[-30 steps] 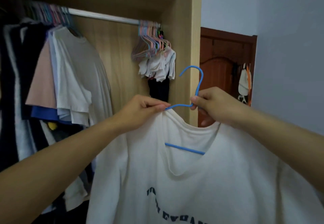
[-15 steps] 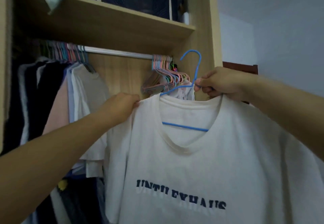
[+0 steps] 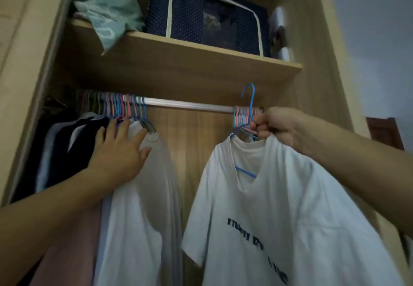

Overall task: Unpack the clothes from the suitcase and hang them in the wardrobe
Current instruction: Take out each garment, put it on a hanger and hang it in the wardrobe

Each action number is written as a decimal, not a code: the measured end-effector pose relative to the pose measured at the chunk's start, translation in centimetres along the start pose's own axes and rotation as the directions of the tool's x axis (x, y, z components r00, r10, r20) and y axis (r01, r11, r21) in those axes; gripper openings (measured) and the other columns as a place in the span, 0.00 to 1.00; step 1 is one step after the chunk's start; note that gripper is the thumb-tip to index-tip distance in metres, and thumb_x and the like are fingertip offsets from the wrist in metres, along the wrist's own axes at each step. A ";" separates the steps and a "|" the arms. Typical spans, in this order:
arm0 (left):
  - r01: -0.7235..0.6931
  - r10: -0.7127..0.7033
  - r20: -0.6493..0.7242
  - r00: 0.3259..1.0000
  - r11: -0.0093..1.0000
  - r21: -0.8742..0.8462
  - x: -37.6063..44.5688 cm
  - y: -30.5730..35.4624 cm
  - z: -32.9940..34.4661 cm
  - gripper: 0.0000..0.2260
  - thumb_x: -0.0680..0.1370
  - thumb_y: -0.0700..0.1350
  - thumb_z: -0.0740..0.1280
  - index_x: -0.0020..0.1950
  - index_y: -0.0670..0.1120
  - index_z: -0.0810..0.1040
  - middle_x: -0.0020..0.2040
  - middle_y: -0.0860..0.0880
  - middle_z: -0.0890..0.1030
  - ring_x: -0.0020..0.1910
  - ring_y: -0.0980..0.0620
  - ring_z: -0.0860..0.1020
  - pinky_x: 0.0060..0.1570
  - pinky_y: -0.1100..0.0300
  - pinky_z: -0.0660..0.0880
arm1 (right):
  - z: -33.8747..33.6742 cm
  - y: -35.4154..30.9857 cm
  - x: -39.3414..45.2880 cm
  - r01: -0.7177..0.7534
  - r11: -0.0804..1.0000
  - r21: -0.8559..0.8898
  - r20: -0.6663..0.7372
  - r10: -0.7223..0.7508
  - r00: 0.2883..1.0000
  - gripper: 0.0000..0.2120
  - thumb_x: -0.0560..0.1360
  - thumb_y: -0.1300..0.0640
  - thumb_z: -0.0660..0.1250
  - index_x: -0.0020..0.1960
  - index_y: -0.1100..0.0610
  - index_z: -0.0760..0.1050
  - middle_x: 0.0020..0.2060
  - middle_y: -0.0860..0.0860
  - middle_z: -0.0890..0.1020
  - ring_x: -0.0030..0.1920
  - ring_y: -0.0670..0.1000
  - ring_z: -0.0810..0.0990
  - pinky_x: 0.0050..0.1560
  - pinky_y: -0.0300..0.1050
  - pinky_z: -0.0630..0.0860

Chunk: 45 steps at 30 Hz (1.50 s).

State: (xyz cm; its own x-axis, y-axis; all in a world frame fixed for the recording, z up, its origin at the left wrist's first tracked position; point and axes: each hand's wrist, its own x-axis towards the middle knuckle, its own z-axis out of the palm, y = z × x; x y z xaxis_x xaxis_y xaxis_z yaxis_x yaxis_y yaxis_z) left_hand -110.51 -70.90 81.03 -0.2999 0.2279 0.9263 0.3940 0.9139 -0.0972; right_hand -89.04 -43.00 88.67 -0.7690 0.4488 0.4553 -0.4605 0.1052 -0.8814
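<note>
Since the earlier frame, left hand (image 3: 120, 151) had let go of the white T-shirt's shoulder and moved to 9 o'clock, onto the hung clothes; view tilted upward, so the shelf contents came into sight.

Left hand: fingers straight and spread, palm pressed flat against the shoulder of a pale grey T-shirt (image 3: 143, 196) already on the rail. It gripped nothing. Dark garments (image 3: 67, 151) hung just beyond it, toward 9 o'clock.

Right hand (image 3: 274, 127): fingers curled tight, pinching the neck of the blue hanger (image 3: 249, 98) just below its hook, at the collar of the white T-shirt (image 3: 279, 207). Shirt hung from that hanger at 4 o'clock in view, dark lettering across the chest, blurred and unreadable. Hanger hook stood above the metal rail (image 3: 190, 104), in front of it; whether it touched the rail could not be told.

A bunch of empty pink and blue hangers (image 3: 242, 115) sat on the rail's end at 3 o'clock, just beside the right hand. Bare rail lay between the two hands.

Wardrobe shelf (image 3: 201, 62) at 12 o'clock carried a navy dotted storage box (image 3: 210, 15) and, to its 9 o'clock, a mint-green bundle of fabric (image 3: 109, 8).
</note>
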 end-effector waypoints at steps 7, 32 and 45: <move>0.063 -0.059 -0.039 0.997 0.992 0.113 4.0 -1.1 1.0 0.26 0.81 0.61 0.54 0.74 0.51 0.73 0.67 0.36 0.76 0.61 0.35 0.78 0.61 0.42 0.70 | 5.6 1.6 12.0 0.060 0.992 0.111 0.075 -0.069 0.995 0.15 0.86 0.52 0.55 0.45 0.61 0.68 0.34 0.58 0.71 0.14 0.43 0.64 0.14 0.33 0.55; 0.168 -0.164 -0.241 0.957 0.986 -0.003 3.8 -0.4 2.1 0.26 0.80 0.61 0.54 0.47 0.43 0.82 0.39 0.43 0.83 0.43 0.42 0.82 0.56 0.46 0.71 | 23.7 6.7 26.0 0.007 0.971 -0.238 0.297 0.066 0.953 0.15 0.81 0.72 0.51 0.40 0.63 0.68 0.28 0.55 0.77 0.17 0.43 0.69 0.23 0.35 0.69; 0.176 -0.163 -0.067 0.984 0.926 0.334 2.1 0.8 3.7 0.25 0.77 0.42 0.47 0.70 0.34 0.68 0.67 0.33 0.73 0.70 0.31 0.65 0.72 0.33 0.52 | 8.6 9.9 17.2 0.240 -0.344 -0.908 0.390 -0.480 0.786 0.19 0.74 0.59 0.65 0.65 0.55 0.73 0.59 0.57 0.77 0.62 0.62 0.74 0.57 0.53 0.74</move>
State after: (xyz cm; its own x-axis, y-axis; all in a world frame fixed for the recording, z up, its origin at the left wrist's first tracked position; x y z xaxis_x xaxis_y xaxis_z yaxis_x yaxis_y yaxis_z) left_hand -114.04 -68.45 81.57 -0.3015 0.0530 0.9520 0.0224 0.9986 -0.0485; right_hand -110.69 -41.90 88.88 -0.5558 -0.0442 0.8301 0.3761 0.8772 0.2986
